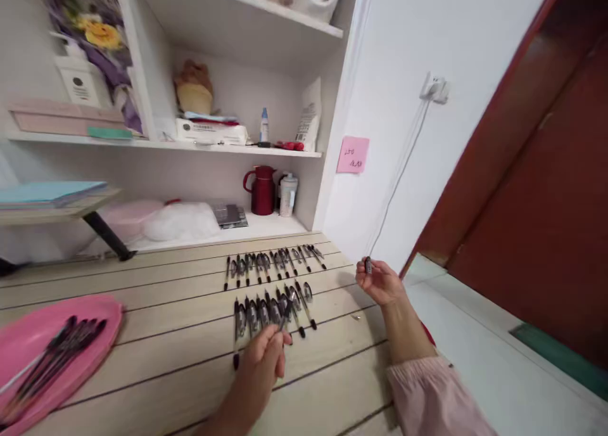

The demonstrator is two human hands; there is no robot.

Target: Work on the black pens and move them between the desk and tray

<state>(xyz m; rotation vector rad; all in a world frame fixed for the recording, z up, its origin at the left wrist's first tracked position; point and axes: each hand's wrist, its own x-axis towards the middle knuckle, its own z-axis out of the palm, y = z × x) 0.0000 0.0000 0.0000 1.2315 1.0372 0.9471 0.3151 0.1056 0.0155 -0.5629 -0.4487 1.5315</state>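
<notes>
My left hand (pixel 263 360) rests low on the wooden table (pixel 166 341), its fingers pinched on a black pen (pixel 286 315) at the near row of pens (pixel 273 310). A second row of black pens (pixel 273 263) with caps beside them lies farther back. My right hand (pixel 380 281) is raised near the table's right edge, fingers closed on a small dark pen cap (pixel 368 265).
A pink tray (pixel 28 347) with several black pens sits at the near left. White shelves (pixel 190 146) behind hold a red jug (pixel 261 191), a bottle, boxes and bags. A pink note (pixel 353 154) sticks to the wall; a red door (pixel 546 189) stands at right.
</notes>
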